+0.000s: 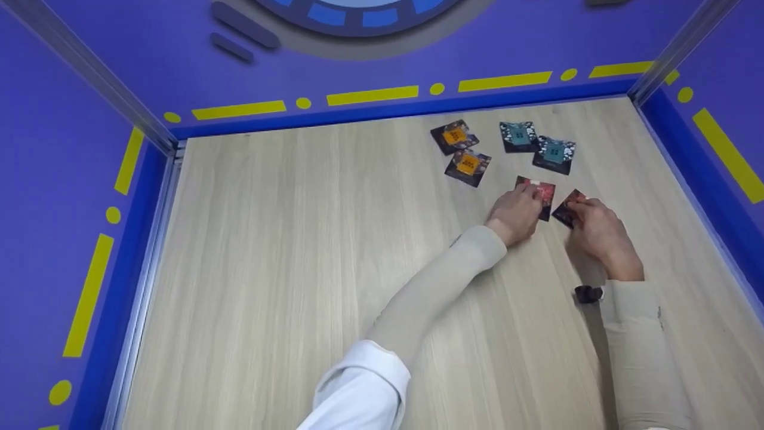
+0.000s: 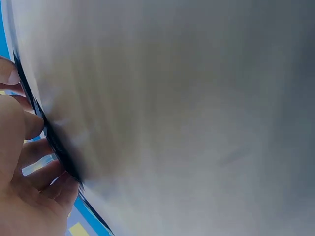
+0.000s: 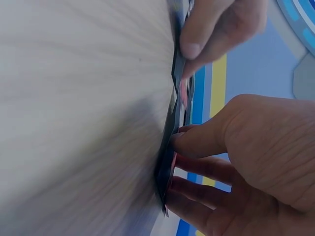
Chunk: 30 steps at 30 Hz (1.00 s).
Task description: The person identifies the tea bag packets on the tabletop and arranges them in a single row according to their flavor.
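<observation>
Your left hand (image 1: pixel 518 210) rests with its fingers on a red card (image 1: pixel 542 194), and your right hand (image 1: pixel 597 230) pinches another red card (image 1: pixel 570 206) just beside it (the writing on the cards is too small to read). Both lie flat on the worktop (image 1: pixel 298 269), toward the far right. Behind them sit two orange cards (image 1: pixel 462 150) and two teal cards (image 1: pixel 537 145), close to the blue wall (image 1: pixel 388 110). The left side of the worktop is wide and bare.
</observation>
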{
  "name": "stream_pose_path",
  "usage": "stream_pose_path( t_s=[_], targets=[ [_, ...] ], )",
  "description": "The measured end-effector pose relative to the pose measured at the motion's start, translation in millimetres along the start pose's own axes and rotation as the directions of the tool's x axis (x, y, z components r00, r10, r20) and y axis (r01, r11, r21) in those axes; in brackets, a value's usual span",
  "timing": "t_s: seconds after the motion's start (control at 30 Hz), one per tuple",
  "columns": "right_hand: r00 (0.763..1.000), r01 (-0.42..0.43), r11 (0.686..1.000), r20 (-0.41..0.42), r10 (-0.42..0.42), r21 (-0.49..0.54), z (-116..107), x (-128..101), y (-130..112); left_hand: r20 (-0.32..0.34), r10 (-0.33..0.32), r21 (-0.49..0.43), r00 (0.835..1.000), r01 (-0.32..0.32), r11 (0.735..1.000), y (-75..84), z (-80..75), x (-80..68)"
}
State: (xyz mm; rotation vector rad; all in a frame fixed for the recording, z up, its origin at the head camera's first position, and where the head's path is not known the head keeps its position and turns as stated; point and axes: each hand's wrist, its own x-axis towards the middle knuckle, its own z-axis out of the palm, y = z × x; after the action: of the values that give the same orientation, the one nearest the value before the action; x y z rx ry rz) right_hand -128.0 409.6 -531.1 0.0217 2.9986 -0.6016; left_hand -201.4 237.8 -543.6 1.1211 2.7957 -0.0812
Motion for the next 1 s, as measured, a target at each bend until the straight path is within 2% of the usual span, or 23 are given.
stream_pose_path(
  t_s=[0.33,0.53,0.7,1.0],
  targets=[
    [1.000,0.014,1.000,0.003,-0.014,-0.001,-0.6,1.9,-1.1,-0.034,-0.036,-0.070,0.999,0.033,0.997,-17.2,3.0,-29.1],
    [0.999,0.025,1.000,-0.019,-0.025,0.000,-1.2,-0.9,2.4,-0.044,-0.005,-0.056,0.999,0.003,0.998,-24.4,4.2,-45.6],
    [0.999,0.019,1.000,-0.041,-0.019,0.005,-1.3,-3.9,5.4,-0.019,0.022,-0.057,1.000,-0.023,0.998,-29.9,5.8,-59.9],
    [1.000,0.017,1.000,-0.022,-0.017,0.001,-0.9,-0.6,2.5,-0.040,0.006,-0.060,0.999,-0.008,0.998,-43.7,10.5,-89.7]
  ],
)
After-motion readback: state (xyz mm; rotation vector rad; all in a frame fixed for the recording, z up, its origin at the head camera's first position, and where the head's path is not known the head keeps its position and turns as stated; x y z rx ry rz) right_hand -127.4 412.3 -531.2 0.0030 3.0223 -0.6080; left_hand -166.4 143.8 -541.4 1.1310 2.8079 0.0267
